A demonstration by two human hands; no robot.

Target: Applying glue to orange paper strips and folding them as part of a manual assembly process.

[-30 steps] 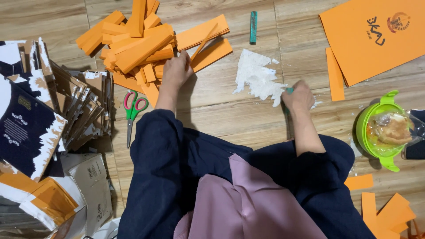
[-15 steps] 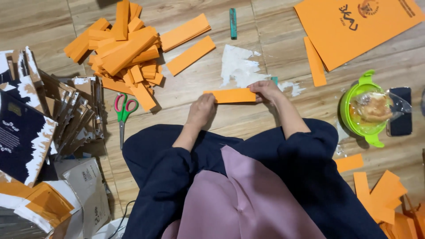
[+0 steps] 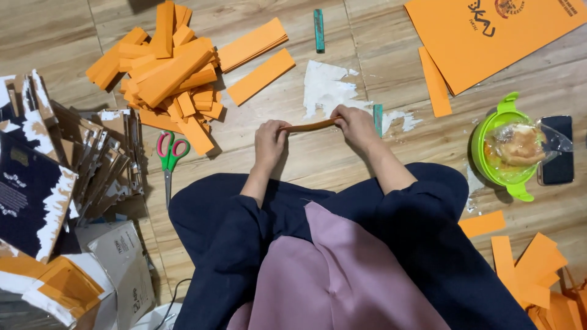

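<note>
I hold a narrow orange paper strip (image 3: 310, 126) stretched between my two hands, seen nearly edge-on, so it looks thin and slightly bowed. My left hand (image 3: 270, 142) pinches its left end, fingers curled closed around it, and my right hand (image 3: 356, 126) grips the right end the same way, both hands resting low over the wooden floor (image 3: 306, 165) just in front of my knees. Just beyond my right hand lies a torn patch of white paper (image 3: 327, 88), and touching the outer side of that hand is a small teal stick (image 3: 378, 118) lying on the floor. Farther out past the white patch is a longer teal stick (image 3: 318, 29). To the left of my left hand, near but apart, lie scissors (image 3: 169, 160) with pink and green handles, and beyond them a heap of orange strips (image 3: 174, 73). Well to the left of that stands a stack of dark torn booklets (image 3: 36, 183). To the right of my right hand sits a green bowl (image 3: 512, 105) with a plastic-wrapped item inside, a dark phone (image 3: 556, 150) just beside it, and farther out large orange sheets (image 3: 507, 36).
</note>
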